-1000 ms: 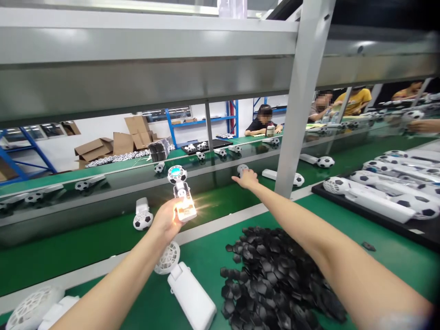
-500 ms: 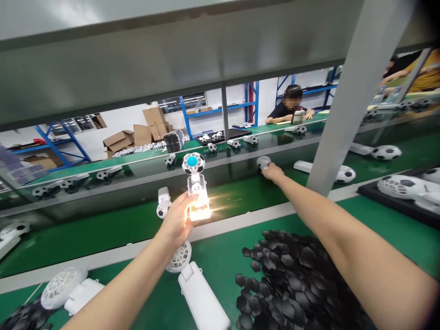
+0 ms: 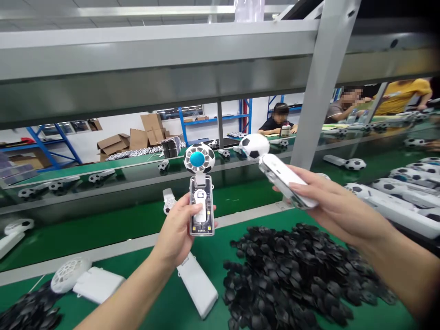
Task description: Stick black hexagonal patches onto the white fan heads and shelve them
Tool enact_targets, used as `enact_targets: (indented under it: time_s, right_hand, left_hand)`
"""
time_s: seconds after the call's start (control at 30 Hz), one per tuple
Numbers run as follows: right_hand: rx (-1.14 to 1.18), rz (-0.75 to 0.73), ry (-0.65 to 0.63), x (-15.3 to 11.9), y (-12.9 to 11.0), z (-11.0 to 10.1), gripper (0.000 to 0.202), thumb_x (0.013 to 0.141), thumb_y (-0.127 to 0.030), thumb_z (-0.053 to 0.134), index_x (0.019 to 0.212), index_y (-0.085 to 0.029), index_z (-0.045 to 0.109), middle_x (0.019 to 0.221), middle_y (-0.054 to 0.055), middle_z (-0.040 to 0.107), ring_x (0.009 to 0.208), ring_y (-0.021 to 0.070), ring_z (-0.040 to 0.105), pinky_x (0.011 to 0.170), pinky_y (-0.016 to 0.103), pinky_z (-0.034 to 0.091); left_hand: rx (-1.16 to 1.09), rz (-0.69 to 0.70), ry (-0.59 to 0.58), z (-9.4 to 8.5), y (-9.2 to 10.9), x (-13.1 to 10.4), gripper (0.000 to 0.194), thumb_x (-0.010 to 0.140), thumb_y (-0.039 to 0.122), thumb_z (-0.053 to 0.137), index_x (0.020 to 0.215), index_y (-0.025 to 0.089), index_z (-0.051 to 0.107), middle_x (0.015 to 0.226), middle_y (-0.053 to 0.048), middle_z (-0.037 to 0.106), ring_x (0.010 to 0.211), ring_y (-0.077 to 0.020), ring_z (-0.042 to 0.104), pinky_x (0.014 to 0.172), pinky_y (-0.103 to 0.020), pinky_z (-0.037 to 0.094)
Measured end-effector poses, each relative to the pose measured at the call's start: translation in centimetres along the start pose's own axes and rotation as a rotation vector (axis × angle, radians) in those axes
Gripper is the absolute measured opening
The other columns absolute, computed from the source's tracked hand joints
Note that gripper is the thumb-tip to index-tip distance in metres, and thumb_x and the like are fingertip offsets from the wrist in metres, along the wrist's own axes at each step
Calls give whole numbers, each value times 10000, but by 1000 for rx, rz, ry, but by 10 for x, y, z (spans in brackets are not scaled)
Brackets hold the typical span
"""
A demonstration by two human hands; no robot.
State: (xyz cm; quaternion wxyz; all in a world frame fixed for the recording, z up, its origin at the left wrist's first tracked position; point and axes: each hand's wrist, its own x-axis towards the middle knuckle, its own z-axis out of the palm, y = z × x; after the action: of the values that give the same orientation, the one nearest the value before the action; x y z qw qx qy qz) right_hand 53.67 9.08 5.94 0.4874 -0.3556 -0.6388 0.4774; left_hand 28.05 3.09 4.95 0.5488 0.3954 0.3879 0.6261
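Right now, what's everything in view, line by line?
clear-bodied fan: one, blue hub, upright in left grip.
soccer-ball fan: one, white and black, tilted in right grip.
black patches: a heap, front right of green table; a smaller pile front left.
white fans: several, lying front left, on the belt and far right.
cardboard boxes: several, brown, back left.
people: three, seated behind.
left hand: closed on the clear fan.
right hand: closed on the ball fan.

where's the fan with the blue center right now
In the head view it is left of center, upright in the left hand: the fan with the blue center is above the green bench, just left of the black pieces pile.
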Motion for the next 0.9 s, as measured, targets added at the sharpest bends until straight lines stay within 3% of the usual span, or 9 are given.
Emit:
enact_targets:
  time_s: [0.1, 0.2, 0.4, 0.67, 0.9]
  right_hand:
    - [54, -64, 31, -35, -19, 0, 456, 815, -386, 541, 1261, -316, 474, 1310, 16, 472, 1119, 231, 506, 831, 238, 513]
    - [98, -94, 45, -49, -26, -1, 462, 817, -370, 530, 1271, -313, 466, 1306, 19, 478, 1115, 242, 515, 859, 253, 506]
    - [128, -112, 46, -50, -26, -9, 447, 829, -355, 508, 1270, -295, 470, 1271, 38, 514, 1126, 252, 508, 834, 244, 520]
    - [158, -158, 69, -50, -33, -21, 385, 824, -304, 521, 1208, -286, 531, 1242, 28, 536, 1095, 218, 533, 761, 160, 533]
    - [155, -206, 36, -49, -38, -30, 341, 848, -305, 492, 1181, -263, 552, 1188, 47, 569, 1055, 235, 543, 713, 189, 547]
  left_hand:
    - [2, -29, -39, 12, 4, -18, 298, 744, 208, 597, 1034, 147, 573, 839, -70, 638, 696, -188, 629, 538, -258, 528]
    - [-38, -62, -47, 21, 4, -30, 328, 748, 216, 603, 1069, 159, 566, 899, -87, 644, 787, -216, 635, 573, -270, 539]
    - [-82, -51, -48, 28, -2, -40, 329, 774, 204, 572, 1102, 182, 553, 1019, -99, 639, 956, -265, 600, 624, -305, 555]
    - [-14, -6, 2, 38, -5, -40, 400, 791, 185, 547, 1188, 181, 500, 978, -100, 648, 869, -233, 621, 631, -322, 563]
    - [-16, -54, -33, 47, -7, -43, 331, 833, 236, 510, 1158, 174, 512, 966, -108, 660, 640, -179, 652, 570, -273, 551]
